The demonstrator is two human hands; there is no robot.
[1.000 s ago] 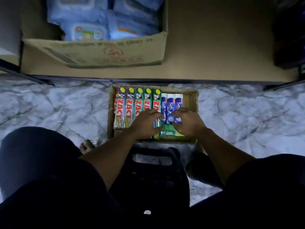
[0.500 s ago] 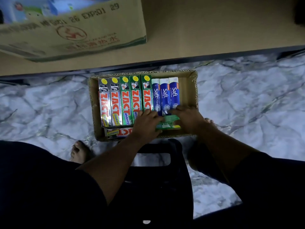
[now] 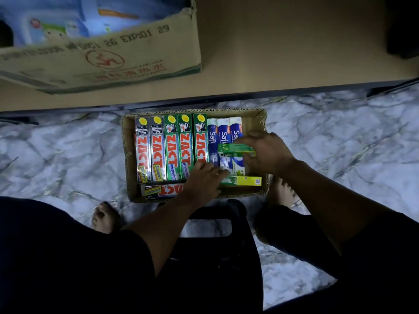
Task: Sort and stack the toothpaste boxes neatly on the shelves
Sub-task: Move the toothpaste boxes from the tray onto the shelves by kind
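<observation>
Marble floor (image 3: 68, 155) | cardboard tray (image 3: 129, 155) | wooden shelf (image 3: 283, 53) above

Third Safi box (image 3: 235, 130) partly behind right hand (image 3: 267, 152)

We note a large cardboard carton (image 3: 99, 62) at far left, resting on a tan board surface (image 3: 283, 48); it is stamped "EXP:01 29" with a red round mark, and holds blue-and-white soft packs (image 3: 68, 21). The marble-patterned floor (image 3: 56, 155) spans the middle. A black plastic stool (image 3: 210, 225) sits near centre. A dark object (image 3: 405, 26) occupies the far right corner; we cannot identify it.
</observation>
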